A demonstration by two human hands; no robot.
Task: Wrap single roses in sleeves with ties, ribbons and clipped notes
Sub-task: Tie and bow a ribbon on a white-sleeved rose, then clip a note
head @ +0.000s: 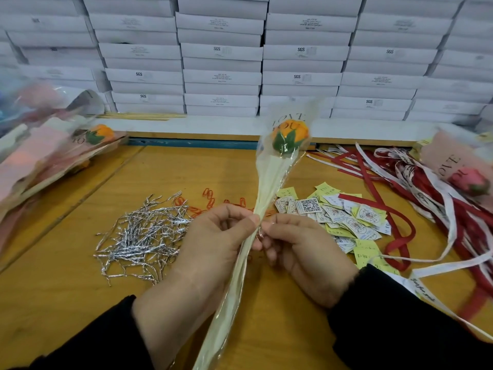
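Stacked white boxes [221, 76] filled the wall behind an orange wooden desk [80, 303]. Over the middle of the desk, the left hand [213, 241] gripped the gathered sleeve [266, 182] with thumb and curled fingers, at the narrow part under the flower. The right hand [301, 247] was just beside it, its fingers pinching at the same narrow part; something thin seemed to be between them, probably a tie, but it was too small to be sure. The orange rose [289, 138] stood upright in the clear sleeve, lifted above the desk, and the lower end of the sleeve ran down between the two wrists.

My judgement is that the step in hand was the closing of the sleeve with a tie around the stem. The next move would call for a firm twist while the left hand keeps the sleeve gathered, and after this a ribbon and a clipped note.

Silver twist ties [138, 236] lay left of the hands, red paper clips [210, 198] just behind them, notes [346, 217] to the right, and ribbons [400, 182] toward the right edge. Finished roses [53, 156] lay at the left edge.
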